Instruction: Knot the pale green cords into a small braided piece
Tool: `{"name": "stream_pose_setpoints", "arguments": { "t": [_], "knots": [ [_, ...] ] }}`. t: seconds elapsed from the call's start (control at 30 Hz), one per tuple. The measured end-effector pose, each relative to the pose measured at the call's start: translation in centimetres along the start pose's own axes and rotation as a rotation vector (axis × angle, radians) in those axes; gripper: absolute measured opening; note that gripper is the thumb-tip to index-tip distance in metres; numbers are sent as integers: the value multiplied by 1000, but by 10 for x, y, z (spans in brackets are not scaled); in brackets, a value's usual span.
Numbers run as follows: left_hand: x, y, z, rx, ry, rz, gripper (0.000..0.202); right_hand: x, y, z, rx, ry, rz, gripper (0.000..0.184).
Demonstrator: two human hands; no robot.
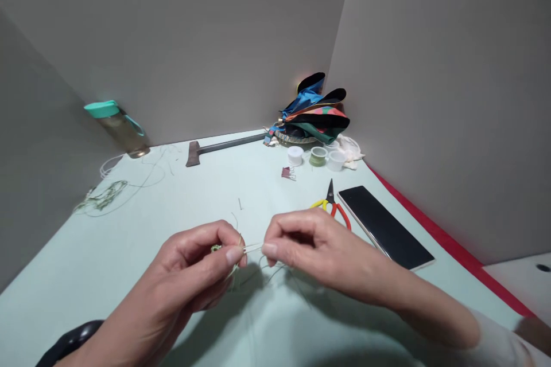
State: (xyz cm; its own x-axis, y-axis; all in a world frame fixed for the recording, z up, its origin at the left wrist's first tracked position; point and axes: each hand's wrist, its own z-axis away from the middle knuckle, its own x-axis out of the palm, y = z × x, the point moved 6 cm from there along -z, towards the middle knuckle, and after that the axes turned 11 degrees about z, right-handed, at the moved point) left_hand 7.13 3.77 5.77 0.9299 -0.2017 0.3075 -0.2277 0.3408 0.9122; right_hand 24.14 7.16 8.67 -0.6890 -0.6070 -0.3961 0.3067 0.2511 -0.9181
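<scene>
Pale threads [253, 246] between both hands [196, 266] [316, 246]

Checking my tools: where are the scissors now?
In the head view, the scissors lie right of centre, just beyond the right hand and left of the phone.

I can read no word, label, brand, number or sign anywhere before me on the counter [206, 195] (I make out none on the dark-screened phone [383, 223], the bottle [121, 132], the white spool [295, 156] or the folded umbrella [318, 119] either).
</scene>
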Motion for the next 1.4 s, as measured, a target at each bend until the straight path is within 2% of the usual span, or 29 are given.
{"name": "stream_pose_setpoints", "arguments": {
  "t": [0.07, 0.17, 0.23, 0.3, 0.37, 0.43, 0.5, 0.6, 0.73, 0.8, 1.0, 1.17, 1.4],
  "knots": [
    [-2, -1, -3, 21, 32, -1, 34, -18, -14, 6, -55, 114, 156, 24],
    [-4, -2, -4, 41, 63, -10, 36, -40, -41, 25, -294, 307, 496, 26],
    [-5, -3, -3, 52, 83, -24, 38, -45, -45, 36, -412, 364, 663, 28],
    [-7, -5, -3, 45, 106, -48, 40, -42, -29, 39, -415, 302, 723, 30],
    [-8, -10, -3, 18, 125, -75, 39, -33, -1, 34, -324, 163, 739, 30],
    [-9, -16, -5, -20, 135, -98, 37, -24, 27, 28, -192, 82, 706, 27],
    [-9, -22, -7, -57, 138, -119, 37, -14, 40, 23, -133, 85, 649, 24],
    [-9, -30, -13, -108, 132, -146, 38, 3, 36, 15, -108, 46, 504, 23],
    [-9, -39, -20, -162, 102, -161, 42, 18, 32, 3, 35, -21, 250, 7],
    [-11, -43, -23, -187, 80, -155, 45, 22, 36, -1, 73, -13, 187, 4],
    [-16, -54, -24, -252, 54, -103, 42, 28, 54, -7, 110, -4, 46, 15],
    [-13, -52, -21, -273, 58, -86, 40, 29, 59, -8, 191, -6, -64, 16],
    [-13, -52, -23, -308, 51, -105, 37, 31, 64, -2, 230, 35, -85, 18]
  ]
}}
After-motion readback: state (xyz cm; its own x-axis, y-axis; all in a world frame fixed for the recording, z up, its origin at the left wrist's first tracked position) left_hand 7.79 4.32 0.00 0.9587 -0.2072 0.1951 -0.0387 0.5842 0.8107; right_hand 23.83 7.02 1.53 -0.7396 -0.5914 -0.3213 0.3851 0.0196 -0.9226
